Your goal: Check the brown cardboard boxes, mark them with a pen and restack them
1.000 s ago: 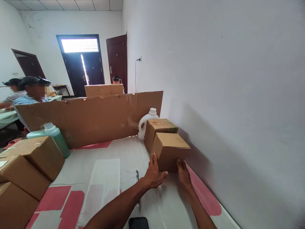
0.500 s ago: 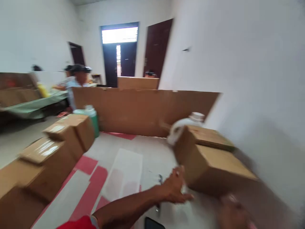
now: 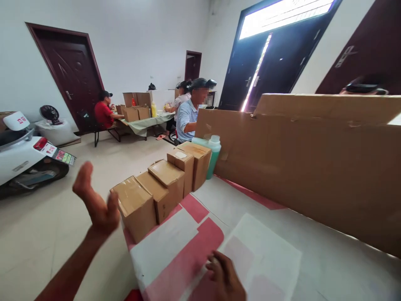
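My left hand [image 3: 97, 205] is raised over the floor beside the table's left edge, palm up, fingers stretched and thumb apart. It holds nothing and is close to the nearest cardboard box [image 3: 136, 207]. My right hand [image 3: 227, 276] hovers low over the red and white table covering [image 3: 188, 267], its fingers curled together. Whatever it may hold is hidden. A white translucent sheet [image 3: 269, 255] lies on the table right of it. Several cardboard boxes [image 3: 169, 175] stand in a row along the left edge, ending at a jug of green liquid [image 3: 213, 156].
A tall cardboard panel [image 3: 300, 163] stands across the table's far side, with a person's headgear [image 3: 365, 87] behind it. Beyond the boxes sits a person in light blue [image 3: 186, 119]. Others work at a green-covered table [image 3: 148, 124]. A white scooter [image 3: 28, 156] is parked left.
My view has swung left, bringing the scooter and floor into sight. My left hand has moved from the right side of the table to beyond its left edge. My right hand has moved left too.
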Motion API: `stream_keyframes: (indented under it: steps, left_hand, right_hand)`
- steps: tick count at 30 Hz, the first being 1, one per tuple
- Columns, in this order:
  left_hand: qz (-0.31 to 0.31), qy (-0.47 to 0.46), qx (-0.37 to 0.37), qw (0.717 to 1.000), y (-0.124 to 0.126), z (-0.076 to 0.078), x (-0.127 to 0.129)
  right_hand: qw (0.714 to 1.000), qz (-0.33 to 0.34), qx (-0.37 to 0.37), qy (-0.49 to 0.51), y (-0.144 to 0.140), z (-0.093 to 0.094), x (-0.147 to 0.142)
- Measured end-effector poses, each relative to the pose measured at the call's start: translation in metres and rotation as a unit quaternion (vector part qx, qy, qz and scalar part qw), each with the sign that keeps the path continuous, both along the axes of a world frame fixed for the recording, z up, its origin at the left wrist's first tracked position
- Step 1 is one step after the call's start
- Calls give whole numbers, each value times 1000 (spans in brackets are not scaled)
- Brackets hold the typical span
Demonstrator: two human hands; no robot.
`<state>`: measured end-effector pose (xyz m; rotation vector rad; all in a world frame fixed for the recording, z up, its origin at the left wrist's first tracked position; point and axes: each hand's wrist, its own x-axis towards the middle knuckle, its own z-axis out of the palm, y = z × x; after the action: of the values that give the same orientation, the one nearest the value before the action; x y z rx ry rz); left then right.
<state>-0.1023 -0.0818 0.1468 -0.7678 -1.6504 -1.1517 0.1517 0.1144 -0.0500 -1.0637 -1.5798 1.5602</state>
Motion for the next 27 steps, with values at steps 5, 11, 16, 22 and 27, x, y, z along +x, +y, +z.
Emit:
stream_keyframes:
  steps: [5,11,16,22,27]
  left_hand:
    - [-38,-449,100,887,-49,-40,-93]
    - [-162,-602,0,782,-59,-149,-35]
    - [-131,-535,-165,818,-108,-233,51]
    - [-312,-331,-411,790,-98,-256,95]
    - [-426,-196,-508,722,-3,-211,119]
  right_hand:
    - [971,237,34,13,-79,4,-75]
    - [941,333,52,5,-121,-11,-108]
    - [956,274,95,38,-130,-47,-80]
    - [999,16,45,-9,-105,-46,25]
    - [997,-80,12,-10,-51,4,59]
